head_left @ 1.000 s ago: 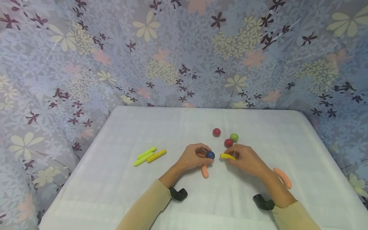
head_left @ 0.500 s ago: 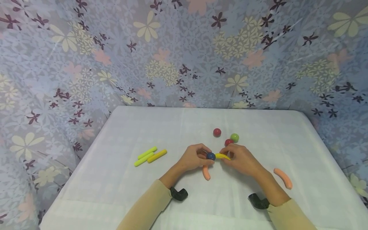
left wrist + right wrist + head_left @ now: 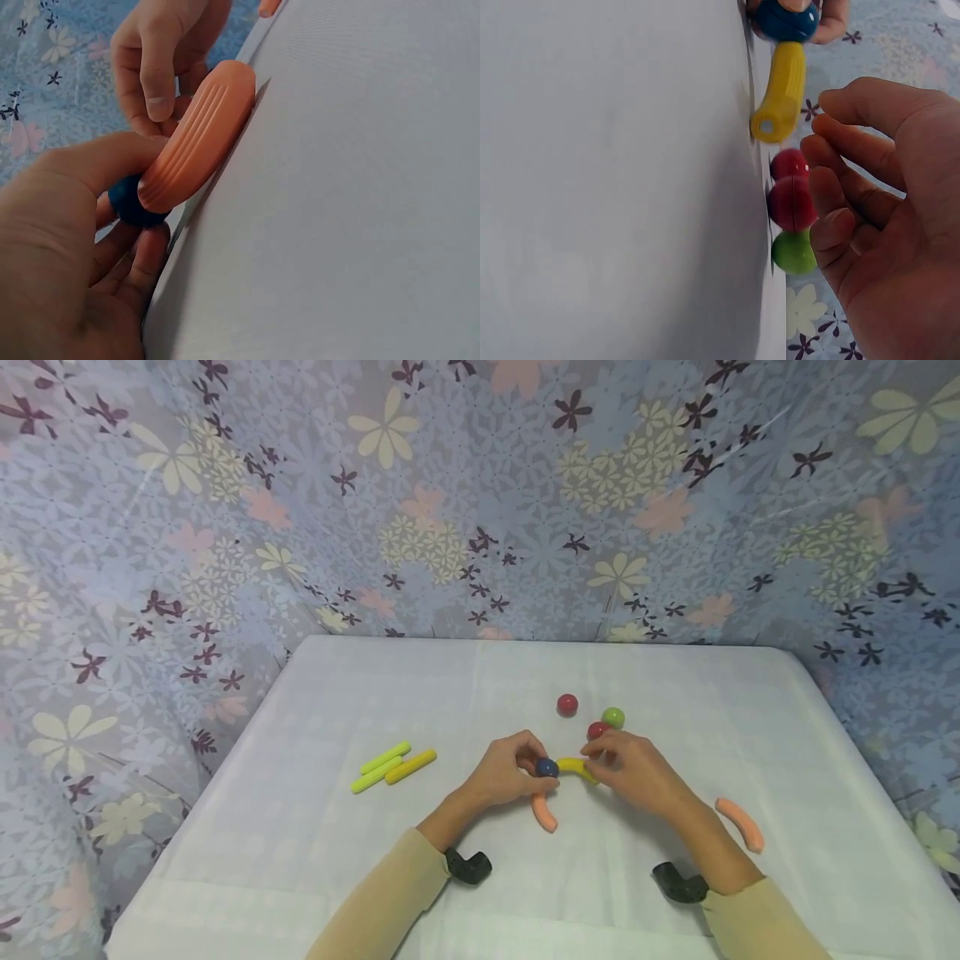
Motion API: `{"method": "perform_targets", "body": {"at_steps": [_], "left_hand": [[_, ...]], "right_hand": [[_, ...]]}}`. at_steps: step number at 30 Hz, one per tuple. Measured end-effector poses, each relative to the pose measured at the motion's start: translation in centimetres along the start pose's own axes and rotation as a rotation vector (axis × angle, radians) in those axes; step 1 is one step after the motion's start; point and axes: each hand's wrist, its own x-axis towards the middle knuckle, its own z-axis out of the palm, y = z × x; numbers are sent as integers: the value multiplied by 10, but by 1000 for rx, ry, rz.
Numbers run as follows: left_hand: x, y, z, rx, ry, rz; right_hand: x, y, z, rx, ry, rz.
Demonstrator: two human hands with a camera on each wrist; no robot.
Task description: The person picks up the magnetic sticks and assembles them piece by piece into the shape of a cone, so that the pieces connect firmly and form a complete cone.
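Steadiness matters: my left hand [image 3: 504, 770] pinches the blue ball [image 3: 548, 767], my right hand [image 3: 636, 772] loose beside the yellow piece [image 3: 786, 84].

The blue ball [image 3: 786, 25], red balls [image 3: 792, 204] and green ball [image 3: 793, 253] look like smooth, glossy plastic. The orange piece [image 3: 199, 139] looks matt and plastic, with lengthwise ridges; the yellow piece [image 3: 784, 86] also looks plastic. The white cloth [image 3: 450, 693] is matt.

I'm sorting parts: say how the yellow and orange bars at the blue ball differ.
In the head view, the yellow bar points rightward, the orange bar toward the picture's bottom. The yellow bar is nearer the right hand, the orange bar the left hand. Both are curved and grooved.
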Motion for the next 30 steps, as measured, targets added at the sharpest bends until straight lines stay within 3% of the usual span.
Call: {"method": "perform_targets", "body": {"at_steps": [9,19,22,28,30], "left_hand": [[3,-4,-1,183,15,181],[1,1,-1,333,-35,173],[-1,1,-2,399,-9,153],[-1,-1,0,626,86,175],[-1,-2,0,647,103,156]], "right_hand": [[-2,9,-9,36,41,13],[-4,13,-9,45,47,-3],[-3,14,-9,43,40,-3],[-4,13,-11,45,31,12],[-4,13,-11,53,24,11]]}}
